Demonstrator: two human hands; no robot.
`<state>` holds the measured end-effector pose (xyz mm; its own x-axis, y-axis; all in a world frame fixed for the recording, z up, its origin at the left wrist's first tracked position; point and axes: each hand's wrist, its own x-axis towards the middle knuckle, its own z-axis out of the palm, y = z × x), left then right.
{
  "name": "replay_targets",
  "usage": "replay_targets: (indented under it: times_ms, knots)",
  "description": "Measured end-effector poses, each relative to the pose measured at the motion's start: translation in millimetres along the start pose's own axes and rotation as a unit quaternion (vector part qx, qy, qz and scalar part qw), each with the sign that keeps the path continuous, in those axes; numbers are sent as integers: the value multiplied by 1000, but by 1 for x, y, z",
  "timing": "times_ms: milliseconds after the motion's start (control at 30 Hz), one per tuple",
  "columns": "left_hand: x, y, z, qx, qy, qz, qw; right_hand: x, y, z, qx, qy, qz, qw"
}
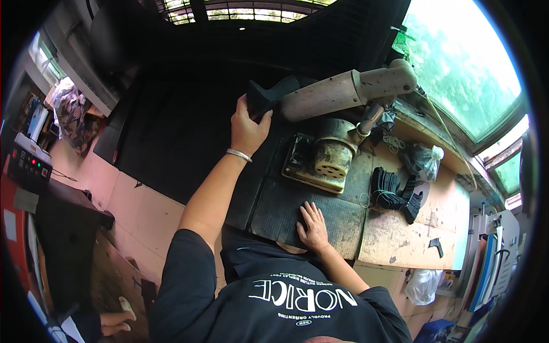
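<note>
My left hand [250, 130], with a silver bangle at the wrist, grips the edge of a black flared hood [269, 96]. The hood is at the end of a thick, stained white jointed tube arm [329, 96], and the far fingers are partly hidden behind it. My right hand [313, 227] lies flat with its fingers apart on the dark-stained cardboard [280, 214] covering the worktop, holding nothing. Between the hands and the window stands the arm's stained, rounded base [333, 157], with holes in its near side, on a square plate.
Right of the base lies a stack of black strips [386, 187]; a single black angled piece [436, 247] is nearer the edge. Behind them sits a tied plastic bag [424, 162]. A control box [31, 159] with lit buttons stands far left. Another person's feet [123, 314] show lower left.
</note>
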<state>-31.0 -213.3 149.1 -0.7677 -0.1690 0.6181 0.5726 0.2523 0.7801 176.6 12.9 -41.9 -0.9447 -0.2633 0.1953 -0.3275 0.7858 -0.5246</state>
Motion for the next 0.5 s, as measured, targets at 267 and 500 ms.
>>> replay_targets:
  times_ms: [267,500]
  knots:
    - [-3,2,-13,15,2,4,1000,0,-2,0,-1,-3,0,1000]
    - [-8,3,-22,15,7,-6,1000,0,-2,0,2,-2,0,1000]
